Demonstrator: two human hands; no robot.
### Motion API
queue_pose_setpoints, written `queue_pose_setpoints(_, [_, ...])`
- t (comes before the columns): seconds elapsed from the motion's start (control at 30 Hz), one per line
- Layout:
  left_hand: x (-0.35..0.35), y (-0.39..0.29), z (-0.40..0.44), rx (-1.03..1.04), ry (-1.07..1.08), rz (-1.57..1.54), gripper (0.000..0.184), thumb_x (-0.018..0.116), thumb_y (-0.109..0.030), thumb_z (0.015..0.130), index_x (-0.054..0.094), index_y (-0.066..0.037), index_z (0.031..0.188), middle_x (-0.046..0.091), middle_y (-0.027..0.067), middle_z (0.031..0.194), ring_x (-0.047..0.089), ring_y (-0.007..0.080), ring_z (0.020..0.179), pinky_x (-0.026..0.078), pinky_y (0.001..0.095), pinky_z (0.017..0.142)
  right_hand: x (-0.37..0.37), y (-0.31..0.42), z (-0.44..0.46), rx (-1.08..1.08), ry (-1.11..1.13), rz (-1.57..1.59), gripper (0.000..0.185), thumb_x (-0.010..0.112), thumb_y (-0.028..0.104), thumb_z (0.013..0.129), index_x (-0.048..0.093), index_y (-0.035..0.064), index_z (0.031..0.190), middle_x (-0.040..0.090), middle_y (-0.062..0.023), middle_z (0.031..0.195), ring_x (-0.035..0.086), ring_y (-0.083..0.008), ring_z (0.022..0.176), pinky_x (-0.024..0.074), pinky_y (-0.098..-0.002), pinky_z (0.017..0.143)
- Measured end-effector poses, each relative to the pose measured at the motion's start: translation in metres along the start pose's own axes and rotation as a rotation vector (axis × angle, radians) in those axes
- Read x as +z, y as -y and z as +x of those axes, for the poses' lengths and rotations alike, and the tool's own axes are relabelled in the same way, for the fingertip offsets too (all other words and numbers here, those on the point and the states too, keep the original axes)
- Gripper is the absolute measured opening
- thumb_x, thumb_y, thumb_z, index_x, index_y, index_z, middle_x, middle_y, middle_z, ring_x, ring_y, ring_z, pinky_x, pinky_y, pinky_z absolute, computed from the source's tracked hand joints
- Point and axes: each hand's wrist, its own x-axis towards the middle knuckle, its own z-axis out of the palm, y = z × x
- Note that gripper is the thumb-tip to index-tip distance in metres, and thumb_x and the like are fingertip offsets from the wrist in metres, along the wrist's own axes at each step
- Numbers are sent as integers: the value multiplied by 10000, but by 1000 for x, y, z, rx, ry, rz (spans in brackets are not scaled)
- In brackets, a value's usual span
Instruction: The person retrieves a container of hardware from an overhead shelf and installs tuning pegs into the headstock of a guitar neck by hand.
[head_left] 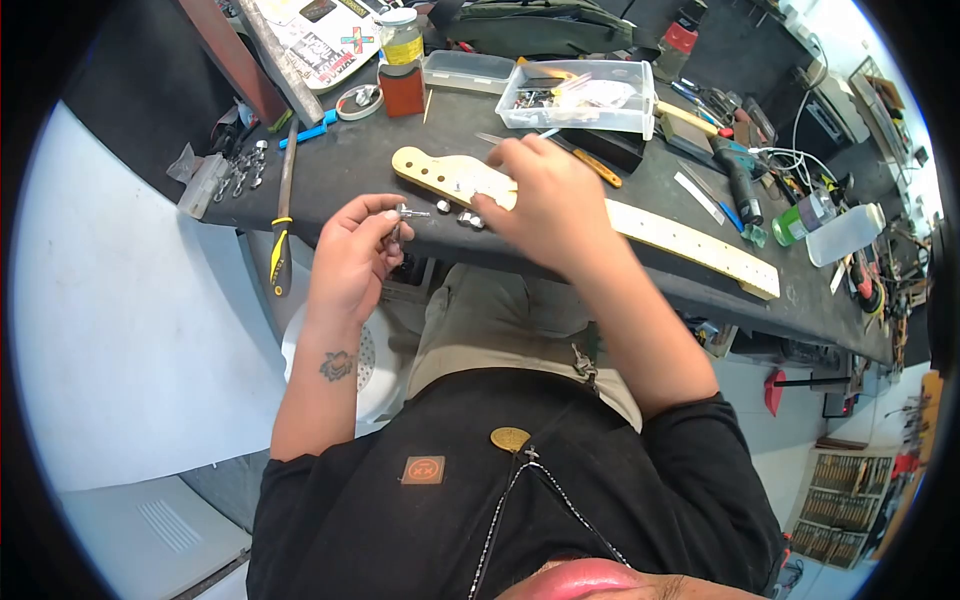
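Note:
My left hand [355, 250] pinches a small metal guitar tuning machine [413, 212] between thumb and fingers, its post pointing right. A pale wooden guitar neck [690, 240] lies across the bench, headstock at the left with a row of holes. Over the headstock hovers my right hand [555, 205], thumb and fingers curved but apart; whether it touches the wood I cannot tell. Small shiny metal pieces [472, 219] sit at the bench edge between my hands, close to the headstock.
More tuning machines [245, 172] lie at the bench's left, near a yellow-black screwdriver [281, 255] that overhangs the edge. Behind the neck stand a clear plastic box [590, 97] of small parts and a glass jar [401, 45]. A power tool [738, 180] and bottles [845, 235] are at right.

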Motion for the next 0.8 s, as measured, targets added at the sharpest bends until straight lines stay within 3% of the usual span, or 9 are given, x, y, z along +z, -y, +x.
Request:
queue_pose_setpoints(0.03, [-7, 7, 0, -46, 2, -95, 223, 639, -66, 1024, 673, 27, 1223, 721, 71, 922, 596, 79, 729, 498, 231, 641, -5, -8, 4, 17, 76, -127, 477, 837, 356, 860, 717, 45, 1201, 712, -159, 1143, 728, -347, 1051, 600, -462, 893])
queue_pose_setpoints(0.1, [-14, 13, 1, -133, 4, -252, 239, 613, -66, 1033, 654, 32, 1247, 706, 71, 941, 592, 93, 748, 498, 240, 650, -20, -14, 18, 138, 425, -341, 514, 850, 389, 842, 739, 31, 1193, 704, -175, 1200, 718, -349, 1095, 598, -463, 920])
queue_pose_setpoints(0.2, [-23, 22, 4, -243, 58, -476, 263, 596, -53, 1035, 640, 32, 1280, 686, 53, 953, 589, 105, 780, 500, 246, 679, -16, -37, 23, 121, 612, -389, 499, 862, 422, 811, 772, 30, 1107, 714, -169, 1192, 709, -342, 1110, 587, -459, 941])
queue_pose_setpoints(0.3, [-21, 28, 6, -195, 109, -467, 235, 607, -53, 1040, 652, 36, 1254, 692, 54, 957, 592, 102, 775, 505, 245, 689, -19, -40, 24, 143, 559, -312, 529, 884, 454, 785, 769, 43, 1097, 716, -137, 1106, 696, -323, 1109, 561, -442, 961])
queue_pose_setpoints(0.47, [-8, 30, 17, -128, -11, -266, 199, 649, -116, 1054, 698, 40, 1168, 744, 77, 960, 642, 90, 745, 535, 251, 653, -45, -34, 17, 109, 326, -139, 516, 943, 334, 718, 802, 6, 1090, 720, -140, 969, 696, -329, 961, 542, -431, 865])
queue_pose_setpoints(0.57, [6, 24, 26, -85, -68, -124, 209, 650, -138, 1056, 715, 14, 1183, 766, 75, 1003, 663, 102, 736, 517, 236, 635, -56, -30, 20, 107, 356, -132, 513, 948, 342, 708, 803, -1, 1061, 710, -140, 917, 689, -320, 902, 534, -428, 816])
queue_pose_setpoints(0.6, [13, 19, 28, -78, -86, -65, 216, 648, -141, 1054, 714, 14, 1189, 770, 81, 1015, 670, 107, 730, 516, 234, 632, -64, -21, 24, 176, 447, -134, 431, 895, 351, 747, 789, 24, 1007, 722, -178, 1033, 694, -355, 1005, 546, -461, 880])
queue_pose_setpoints(0.8, [36, 16, 35, -67, -133, 96, 274, 597, -166, 1053, 697, 39, 1205, 779, 98, 1035, 741, 159, 783, 531, 265, 670, -58, -27, 17, 156, 396, -77, 474, 912, 359, 720, 801, 24, 1036, 717, -176, 1019, 698, -352, 1007, 554, -457, 891])
